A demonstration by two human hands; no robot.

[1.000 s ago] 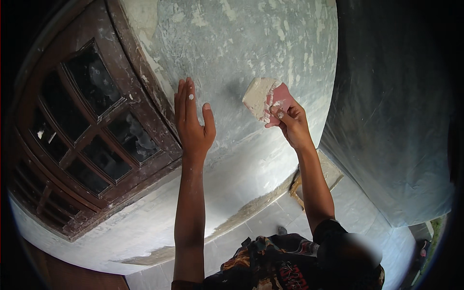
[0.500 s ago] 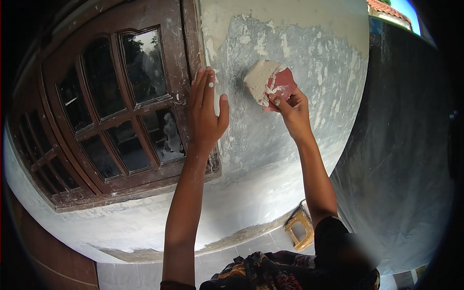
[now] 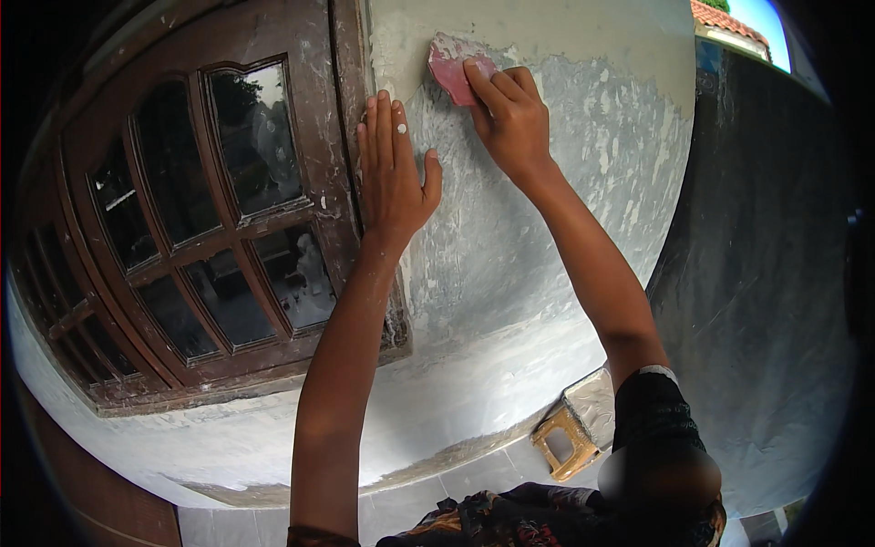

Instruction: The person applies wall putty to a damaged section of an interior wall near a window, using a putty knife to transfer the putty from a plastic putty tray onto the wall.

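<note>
My right hand (image 3: 515,123) grips a pink-red putty spreader (image 3: 452,80) and presses it to the wall (image 3: 547,210), near the edge between smooth cream putty (image 3: 592,32) and patchy grey surface. Pale putty is smeared on the spreader's far end. My left hand (image 3: 396,178) lies flat with fingers stretched out, beside the brown window frame (image 3: 346,137). It holds nothing, and a white putty spot shows on one finger.
A brown wooden window (image 3: 187,237) with glass panes fills the left side. Below right on grey floor tiles (image 3: 410,497) stands a yellowish stool (image 3: 561,445), with a putty-smeared tray (image 3: 594,401) beside or on it. A dark sheet (image 3: 756,273) hangs at the right.
My right hand has moved up and left with the spreader, which now meets the wall. The thick putty on its face is no longer in sight. My left hand stays by the frame.
</note>
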